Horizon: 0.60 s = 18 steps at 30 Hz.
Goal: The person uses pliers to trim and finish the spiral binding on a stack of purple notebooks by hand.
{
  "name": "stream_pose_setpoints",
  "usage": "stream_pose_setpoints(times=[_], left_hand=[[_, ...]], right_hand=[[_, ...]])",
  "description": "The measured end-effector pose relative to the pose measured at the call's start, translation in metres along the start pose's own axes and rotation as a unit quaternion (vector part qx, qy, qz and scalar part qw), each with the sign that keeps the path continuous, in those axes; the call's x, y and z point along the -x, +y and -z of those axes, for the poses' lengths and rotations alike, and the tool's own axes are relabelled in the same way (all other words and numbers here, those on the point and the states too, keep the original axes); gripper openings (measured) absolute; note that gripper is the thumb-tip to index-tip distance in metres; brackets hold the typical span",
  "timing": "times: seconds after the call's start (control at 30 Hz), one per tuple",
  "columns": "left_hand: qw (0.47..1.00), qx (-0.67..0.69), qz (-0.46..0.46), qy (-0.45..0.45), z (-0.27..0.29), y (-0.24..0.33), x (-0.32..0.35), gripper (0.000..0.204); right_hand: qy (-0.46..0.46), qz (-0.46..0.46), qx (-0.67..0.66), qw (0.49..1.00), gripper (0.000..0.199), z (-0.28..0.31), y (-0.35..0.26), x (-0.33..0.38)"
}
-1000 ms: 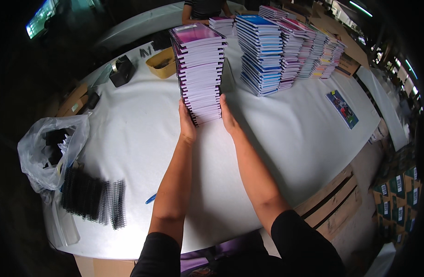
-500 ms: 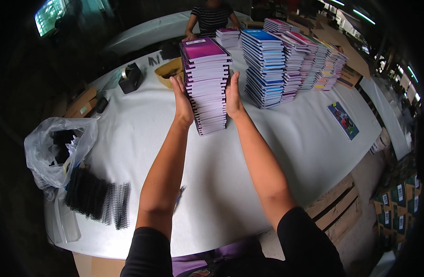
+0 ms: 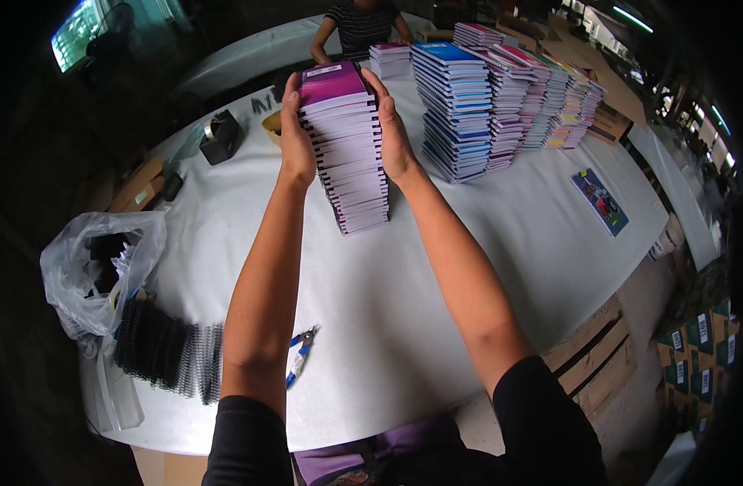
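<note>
A tall stack of purple-covered spiral notebooks [image 3: 347,154] stands on the white-covered table in front of me. My left hand [image 3: 297,134] presses flat along its left side near the top. On the opposite side my right hand [image 3: 394,130] presses, its fingers reaching the upper edge, so the stack is held between both palms. The lower part of the pile leans slightly, and its bottom looks to rest on the table. Beside my left forearm lies a pair of blue-handled cutting pliers [image 3: 301,355], partly covered by the arm.
Several notebook stacks, blue ones [image 3: 456,113] nearest, stand at the back right. A single notebook [image 3: 600,201] lies at right. At left are black spiral coils [image 3: 165,348], a plastic bag [image 3: 104,267] and a tape dispenser [image 3: 220,138]. Another person [image 3: 361,32] sits across the table.
Both my hands have slid up the stack's sides toward its top. The stack appears a little farther left in the picture. More of the pliers shows beside my left arm.
</note>
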<state>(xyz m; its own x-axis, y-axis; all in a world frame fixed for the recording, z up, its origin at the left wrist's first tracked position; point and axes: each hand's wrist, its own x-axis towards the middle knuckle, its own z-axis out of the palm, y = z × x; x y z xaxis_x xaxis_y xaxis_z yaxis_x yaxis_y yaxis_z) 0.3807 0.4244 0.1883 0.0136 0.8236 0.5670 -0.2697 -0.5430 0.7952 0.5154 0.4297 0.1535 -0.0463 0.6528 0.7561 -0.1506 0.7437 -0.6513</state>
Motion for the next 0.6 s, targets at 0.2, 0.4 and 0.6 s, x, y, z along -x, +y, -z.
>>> stream_pose_setpoints(times=[0.2, 0.4, 0.6], left_hand=[[0.993, 0.087, 0.071, 0.025, 0.031, -0.001, -0.016, 0.089], [0.993, 0.087, 0.080, -0.012, 0.022, -0.014, -0.018, 0.089], [0.980, 0.042, 0.178, 0.085, 0.092, -0.064, 0.011, 0.107]], right_hand=[[0.041, -0.017, -0.027, 0.999, 0.091, 0.017, -0.009, -0.016], [-0.045, -0.082, -0.046, 0.995, 0.095, 0.008, -0.012, -0.020], [0.059, -0.203, -0.097, 0.973, 0.107, 0.053, 0.042, 0.016]])
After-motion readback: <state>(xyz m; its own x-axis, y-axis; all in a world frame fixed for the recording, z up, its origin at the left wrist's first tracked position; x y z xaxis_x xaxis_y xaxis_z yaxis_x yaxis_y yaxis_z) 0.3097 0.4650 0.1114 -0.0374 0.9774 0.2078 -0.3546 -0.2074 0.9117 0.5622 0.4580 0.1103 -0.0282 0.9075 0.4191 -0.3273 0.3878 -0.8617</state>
